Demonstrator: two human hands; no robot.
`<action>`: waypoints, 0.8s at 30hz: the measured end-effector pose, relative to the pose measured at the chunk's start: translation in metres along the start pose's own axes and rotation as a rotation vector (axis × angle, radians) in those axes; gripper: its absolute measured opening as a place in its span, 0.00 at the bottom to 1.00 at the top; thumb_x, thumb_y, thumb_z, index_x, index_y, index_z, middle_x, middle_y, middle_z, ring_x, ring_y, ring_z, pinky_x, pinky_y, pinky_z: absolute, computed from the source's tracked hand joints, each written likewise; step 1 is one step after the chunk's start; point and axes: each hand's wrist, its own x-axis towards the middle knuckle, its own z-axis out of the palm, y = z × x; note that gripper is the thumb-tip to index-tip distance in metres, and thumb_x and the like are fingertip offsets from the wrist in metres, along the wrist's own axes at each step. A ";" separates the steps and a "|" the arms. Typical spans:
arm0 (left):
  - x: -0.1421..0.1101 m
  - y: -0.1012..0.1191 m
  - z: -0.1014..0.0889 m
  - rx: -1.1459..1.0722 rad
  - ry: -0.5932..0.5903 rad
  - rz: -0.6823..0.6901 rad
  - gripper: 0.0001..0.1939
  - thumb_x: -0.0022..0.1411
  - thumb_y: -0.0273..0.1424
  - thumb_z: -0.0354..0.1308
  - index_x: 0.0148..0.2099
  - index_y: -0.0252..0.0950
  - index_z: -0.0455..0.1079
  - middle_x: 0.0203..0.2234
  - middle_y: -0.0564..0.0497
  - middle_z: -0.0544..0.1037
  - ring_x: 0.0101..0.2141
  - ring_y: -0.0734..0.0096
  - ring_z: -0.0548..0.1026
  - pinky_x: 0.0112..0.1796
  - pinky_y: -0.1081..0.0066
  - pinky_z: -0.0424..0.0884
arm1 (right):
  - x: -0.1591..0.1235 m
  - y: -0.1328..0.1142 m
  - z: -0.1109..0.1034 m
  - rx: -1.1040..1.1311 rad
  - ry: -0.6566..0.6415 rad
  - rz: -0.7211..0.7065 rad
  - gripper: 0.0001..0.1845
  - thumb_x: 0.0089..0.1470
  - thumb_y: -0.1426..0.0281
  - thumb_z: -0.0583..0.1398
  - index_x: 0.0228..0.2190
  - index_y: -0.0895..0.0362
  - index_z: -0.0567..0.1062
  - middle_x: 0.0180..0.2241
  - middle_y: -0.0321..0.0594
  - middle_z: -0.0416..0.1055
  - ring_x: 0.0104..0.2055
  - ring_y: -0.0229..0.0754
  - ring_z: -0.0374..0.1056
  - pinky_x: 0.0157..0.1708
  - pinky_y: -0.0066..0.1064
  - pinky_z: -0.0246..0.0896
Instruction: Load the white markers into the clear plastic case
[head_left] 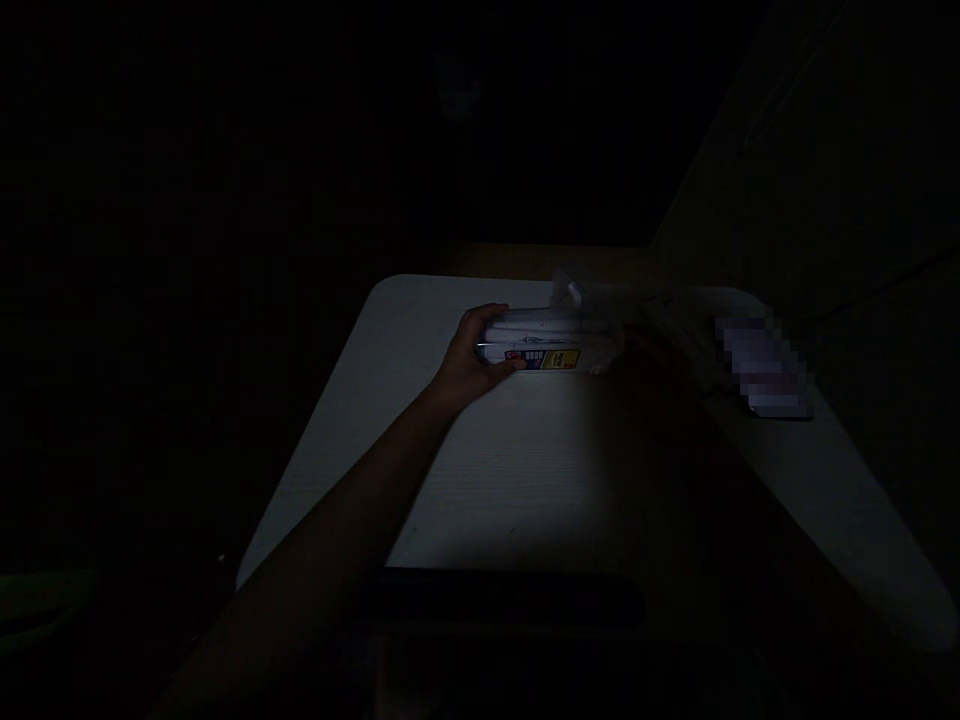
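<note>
The scene is very dark. On a small white table lies a white packet with a red, blue and yellow label on its near side. My left hand grips the packet's left end, fingers curled over the top. My right hand is barely visible in shadow at the packet's right end, and I cannot tell whether it holds the packet. Clear plastic wrapping shows faintly just behind the packet.
A blurred pale object lies near the table's right edge. A dark strip runs along the table's near edge. Everything beyond the table is black, with a faint slanted surface at the upper right.
</note>
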 end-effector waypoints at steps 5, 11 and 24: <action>0.000 0.000 0.000 -0.016 -0.025 -0.002 0.40 0.49 0.44 0.75 0.60 0.42 0.65 0.55 0.44 0.71 0.55 0.55 0.73 0.56 0.58 0.74 | 0.001 0.001 0.000 0.042 -0.003 -0.002 0.21 0.65 0.59 0.52 0.49 0.53 0.79 0.53 0.47 0.77 0.57 0.51 0.73 0.60 0.50 0.68; 0.000 0.000 0.000 -0.021 -0.031 0.003 0.39 0.49 0.44 0.75 0.60 0.43 0.65 0.55 0.45 0.72 0.54 0.56 0.73 0.54 0.59 0.74 | 0.004 -0.005 -0.002 0.070 -0.007 0.034 0.19 0.62 0.60 0.53 0.42 0.52 0.81 0.48 0.46 0.78 0.53 0.52 0.74 0.58 0.53 0.69; 0.000 -0.002 -0.001 0.001 -0.032 0.027 0.39 0.49 0.44 0.75 0.60 0.43 0.65 0.55 0.45 0.72 0.53 0.56 0.74 0.51 0.60 0.76 | 0.006 -0.003 -0.003 0.062 -0.023 0.018 0.18 0.57 0.63 0.54 0.41 0.52 0.81 0.50 0.47 0.78 0.55 0.54 0.74 0.59 0.55 0.68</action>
